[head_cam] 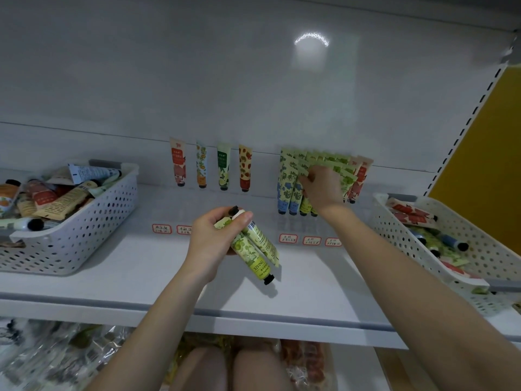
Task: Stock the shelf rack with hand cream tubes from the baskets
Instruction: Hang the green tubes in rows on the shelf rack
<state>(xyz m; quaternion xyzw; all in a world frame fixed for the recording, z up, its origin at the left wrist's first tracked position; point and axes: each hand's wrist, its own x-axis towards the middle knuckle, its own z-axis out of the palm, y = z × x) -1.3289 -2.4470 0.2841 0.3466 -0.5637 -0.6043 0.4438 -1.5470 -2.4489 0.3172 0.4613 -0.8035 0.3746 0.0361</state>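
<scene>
My left hand [215, 238] grips two green hand cream tubes [255, 248] over the middle of the white shelf [141, 266]; one points its black cap down, the other up. My right hand [321, 187] reaches into the packed rows of green tubes [335, 165] standing in the rack at the back right, its fingers pinching the top of one tube. Blue-patterned tubes [286, 187] stand to the left of that hand, red ones [359, 179] to its right. Several single tubes [220, 166] stand in the rack's left part.
A white perforated basket [93, 218] full of mixed tubes sits on the shelf's left end. A second basket [400, 230] with red and green tubes sits at the right end. Red-framed price labels [289, 239] lie along the shelf. Packaged goods lie below the shelf.
</scene>
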